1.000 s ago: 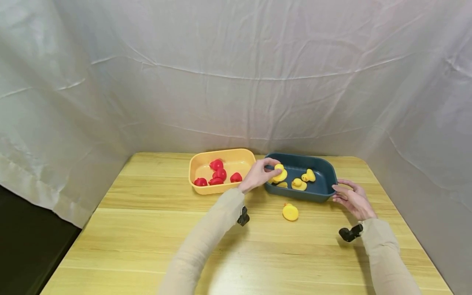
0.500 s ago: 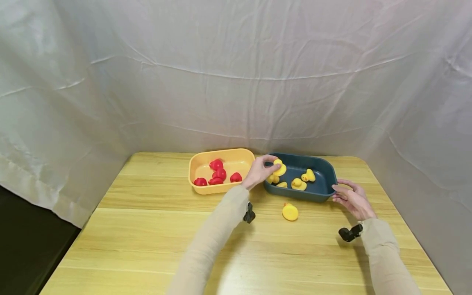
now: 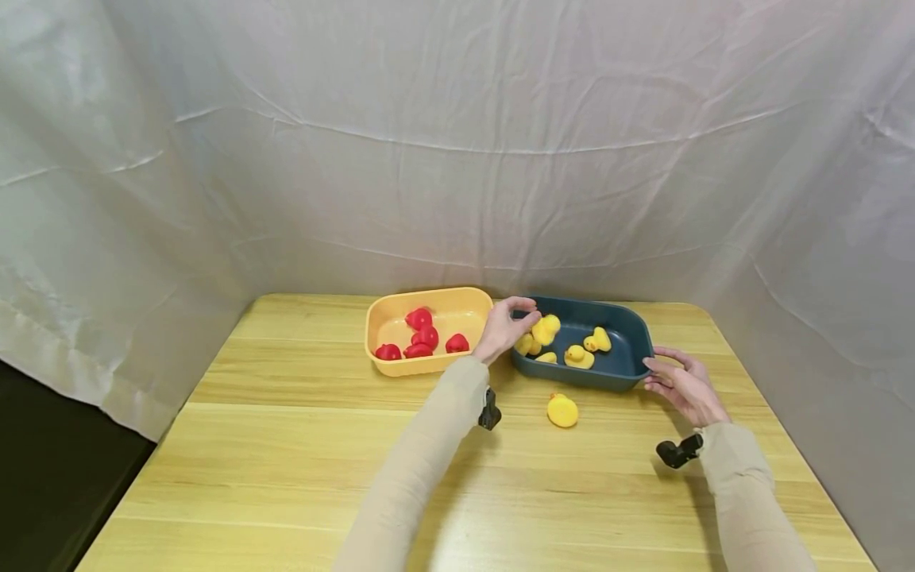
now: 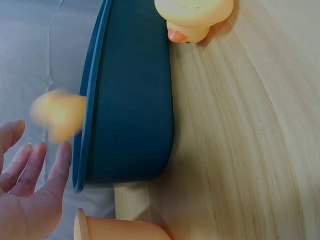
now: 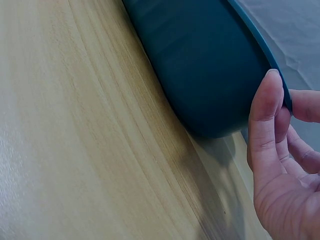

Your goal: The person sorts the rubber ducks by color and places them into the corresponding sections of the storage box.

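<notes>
A dark blue bin (image 3: 593, 380) stands at the back of the table with several yellow rubber ducks (image 3: 579, 357) in it. My left hand (image 3: 504, 328) is over its left end, thumb and fingers spread. A rubber duck (image 4: 60, 114), blurred in the left wrist view, hangs in the air just off my fingertips, partly behind the bin's rim. My right hand (image 3: 686, 385) pinches the right end of the bin's rim between thumb and fingers, as the right wrist view shows. Another yellow duck (image 3: 562, 411) lies on the table in front of the bin.
Left of the blue bin stands a light orange bin (image 3: 407, 368) holding several red rubber ducks (image 3: 426, 337). The wooden table (image 3: 286, 453) stretches toward me. Pale cloth (image 3: 457, 199) hangs behind it and at both sides.
The left hand has drawn slightly up and left and let go of the yellow rubber duck, which has come away from its fingers. The right hand has stayed on the bin's rim.
</notes>
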Available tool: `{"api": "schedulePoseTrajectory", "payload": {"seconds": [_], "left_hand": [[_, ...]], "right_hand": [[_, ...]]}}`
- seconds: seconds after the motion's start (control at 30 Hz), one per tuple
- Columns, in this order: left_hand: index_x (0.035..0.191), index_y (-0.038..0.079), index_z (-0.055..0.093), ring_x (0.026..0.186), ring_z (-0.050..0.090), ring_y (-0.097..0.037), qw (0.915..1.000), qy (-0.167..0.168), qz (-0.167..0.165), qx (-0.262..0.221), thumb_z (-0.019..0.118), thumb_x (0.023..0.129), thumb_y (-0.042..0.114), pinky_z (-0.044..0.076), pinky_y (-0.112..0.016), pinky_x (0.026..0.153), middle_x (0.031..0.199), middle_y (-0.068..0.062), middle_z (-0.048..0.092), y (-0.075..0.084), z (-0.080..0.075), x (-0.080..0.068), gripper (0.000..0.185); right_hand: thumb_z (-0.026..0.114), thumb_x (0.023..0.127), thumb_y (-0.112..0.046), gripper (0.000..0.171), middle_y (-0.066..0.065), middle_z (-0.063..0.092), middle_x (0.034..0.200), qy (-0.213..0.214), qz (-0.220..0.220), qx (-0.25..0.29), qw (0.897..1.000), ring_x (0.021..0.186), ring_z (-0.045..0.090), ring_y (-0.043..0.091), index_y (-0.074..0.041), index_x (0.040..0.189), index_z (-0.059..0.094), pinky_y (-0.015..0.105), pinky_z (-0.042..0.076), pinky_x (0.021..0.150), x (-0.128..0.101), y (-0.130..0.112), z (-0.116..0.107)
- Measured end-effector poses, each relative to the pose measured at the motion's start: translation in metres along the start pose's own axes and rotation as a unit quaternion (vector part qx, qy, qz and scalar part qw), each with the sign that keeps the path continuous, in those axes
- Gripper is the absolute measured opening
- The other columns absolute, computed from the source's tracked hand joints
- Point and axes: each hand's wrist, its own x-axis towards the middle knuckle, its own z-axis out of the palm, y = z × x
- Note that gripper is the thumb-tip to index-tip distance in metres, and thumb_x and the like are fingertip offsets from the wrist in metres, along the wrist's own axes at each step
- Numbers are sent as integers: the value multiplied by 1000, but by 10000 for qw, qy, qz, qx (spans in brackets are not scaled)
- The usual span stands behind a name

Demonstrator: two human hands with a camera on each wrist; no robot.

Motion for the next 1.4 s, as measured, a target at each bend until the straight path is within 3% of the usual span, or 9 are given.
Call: {"api": "schedulePoseTrajectory", "payload": {"seconds": [0.2,0.63,1.03,1.4], "left_hand": [[127,0,65,99,71,-42,9999,-61,-76,-111,67,97,15,62,-27,80,126,-18,68,-1,-1,1,34],[127,2,65,92,75,-29,9998,-157,-39,-92,68,97,18,62,-26,81,125,-16,69,-1,-3,-1,34],[125,3,67,110,69,-31,9993,-347,119,102,68,97,20,59,-34,96,123,-16,70,1,-9,-11,33],[124,2,67,105,71,-35,9987,-463,210,45,68,97,18,60,-31,92,120,-18,70,-3,-14,-20,31]], "right_hand": [[64,98,-10,40,-3,70,88,-36,-1,-39,10000,71,67,11,-8,132,42,22,61,67,-1,-2,1],[64,98,-10,43,-3,70,89,-25,57,-45,10000,71,67,11,-8,135,41,22,61,67,0,-2,1],[63,99,-9,39,-3,70,89,-27,44,0,10000,71,67,11,-9,132,43,22,61,68,-1,-1,1],[62,99,-8,33,-3,70,88,-10,41,70,10000,70,67,11,-11,128,46,23,61,67,-2,-2,2]]}}
